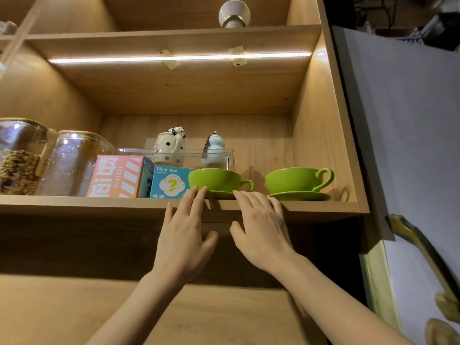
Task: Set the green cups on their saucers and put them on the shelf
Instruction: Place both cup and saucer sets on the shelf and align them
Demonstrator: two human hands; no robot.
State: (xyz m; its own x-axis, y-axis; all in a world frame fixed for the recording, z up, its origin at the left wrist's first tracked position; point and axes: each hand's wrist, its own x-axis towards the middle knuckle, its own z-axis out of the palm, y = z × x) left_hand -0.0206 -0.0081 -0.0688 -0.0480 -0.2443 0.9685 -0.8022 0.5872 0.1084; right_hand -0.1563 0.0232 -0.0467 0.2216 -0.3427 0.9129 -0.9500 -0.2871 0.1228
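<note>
**Both green cups on their saucers at the shelf's front edge**

My left hand (183,241) and my right hand (261,229) are both raised to the wooden shelf (74,204), palms away from me, fingers spread loosely and gripping nothing. My left fingertips (199,191) touch the near rim of the left saucer (220,194), and my right fingertips (237,194) rest at that saucer's right edge, on the front lip of the shelf. Both thumbs hang below the board, apart from the other fingers.

The left green cup (214,180) sits upright on that saucer, its handle pointing right. The saucer lies at the very front of the shelf; I cannot tell whether its rim overhangs. Just to its right, apart from it, the right green cup (296,179) stands upright on the right saucer (300,196), handle also to the right, near the cabinet's side wall (321,135).

Touching or nearly touching the left cup on its left is a blue Blind Box carton (169,183), and next to that a pink and orange striped box (117,176). Further left stand two glass jars (72,165), one holding something brown and grainy. Behind the boxes a clear tray (229,155) holds a spotted white mug (170,146) and a pale blue gourd-shaped figurine (215,148). A light strip (179,57) glows under the board above.
</note>
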